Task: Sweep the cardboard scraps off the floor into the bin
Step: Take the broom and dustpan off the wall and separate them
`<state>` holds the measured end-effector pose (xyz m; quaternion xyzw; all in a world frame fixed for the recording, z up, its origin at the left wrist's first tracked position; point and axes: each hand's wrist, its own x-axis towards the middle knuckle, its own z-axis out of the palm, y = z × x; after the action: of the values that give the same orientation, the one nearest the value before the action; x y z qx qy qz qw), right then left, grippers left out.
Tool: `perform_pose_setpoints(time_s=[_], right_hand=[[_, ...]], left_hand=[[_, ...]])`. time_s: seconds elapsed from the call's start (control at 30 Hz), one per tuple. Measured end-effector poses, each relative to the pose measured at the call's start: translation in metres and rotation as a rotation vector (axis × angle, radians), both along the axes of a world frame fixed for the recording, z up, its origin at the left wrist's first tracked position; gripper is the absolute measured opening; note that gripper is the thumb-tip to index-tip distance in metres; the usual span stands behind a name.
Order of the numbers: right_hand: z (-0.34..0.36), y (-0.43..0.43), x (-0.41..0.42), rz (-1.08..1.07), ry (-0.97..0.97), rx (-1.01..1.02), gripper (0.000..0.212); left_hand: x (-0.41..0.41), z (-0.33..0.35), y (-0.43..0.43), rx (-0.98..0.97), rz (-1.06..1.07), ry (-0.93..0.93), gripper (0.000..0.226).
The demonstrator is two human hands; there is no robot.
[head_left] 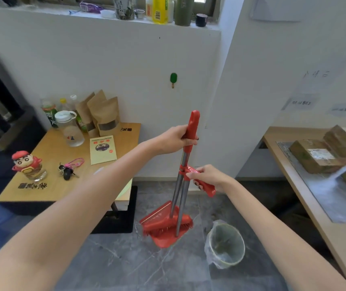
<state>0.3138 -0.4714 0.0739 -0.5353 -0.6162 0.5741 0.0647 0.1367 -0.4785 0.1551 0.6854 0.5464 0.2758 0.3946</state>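
Stood on grey marbled floor (126,267): red dustpan (163,238), broom (168,224) nested in it, both steel poles upright. At four o'clock from dustpan, lined bin (226,245), scraps inside. Left hand (175,139) clamped round taller red grip; right hand (209,177), at five o'clock below, closed on shorter red grip.

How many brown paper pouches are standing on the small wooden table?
3: all at the back of the small wooden table by the wall, overlapping: rear-left pouch, middle pouch, front pouch. More may hide behind.
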Motion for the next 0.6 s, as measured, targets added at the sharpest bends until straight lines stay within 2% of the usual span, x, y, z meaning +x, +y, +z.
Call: perform_pose_setpoints(time_s=[0.13,0.27,0.37,0.43,0.5,0.53,0.6], right_hand=[[-0.002,-0.03,0.004,-0.122,0.114,-0.038,0.029],[0.001,-0.058,0.008,-0.218,0.22,-0.044,0.022],[0.005,-0.081,0.019,-0.264,0.289,-0.033,0.025],[0.007,-0.098,0.027,-0.285,0.328,-0.032,0.028],[0.006,-0.116,0.034,-0.318,0.358,-0.04,0.029],[0.005,-0.125,0.037,-0.337,0.364,-0.048,0.029],[0.003,-0.143,0.041,-0.376,0.363,-0.069,0.03]], left_hand=[[0.009,0.001,-0.03,0.059,0.09,-0.054,0.032],[0.029,-0.001,-0.063,0.103,0.233,-0.03,0.037],[0.047,-0.011,-0.096,0.079,0.448,0.047,0.042],[0.062,-0.027,-0.123,-0.039,0.541,0.118,0.035],[0.081,-0.042,-0.151,-0.264,0.538,0.13,0.047],[0.091,-0.05,-0.165,-0.408,0.53,0.049,0.057],[0.111,-0.065,-0.19,-0.684,0.499,-0.24,0.081]])
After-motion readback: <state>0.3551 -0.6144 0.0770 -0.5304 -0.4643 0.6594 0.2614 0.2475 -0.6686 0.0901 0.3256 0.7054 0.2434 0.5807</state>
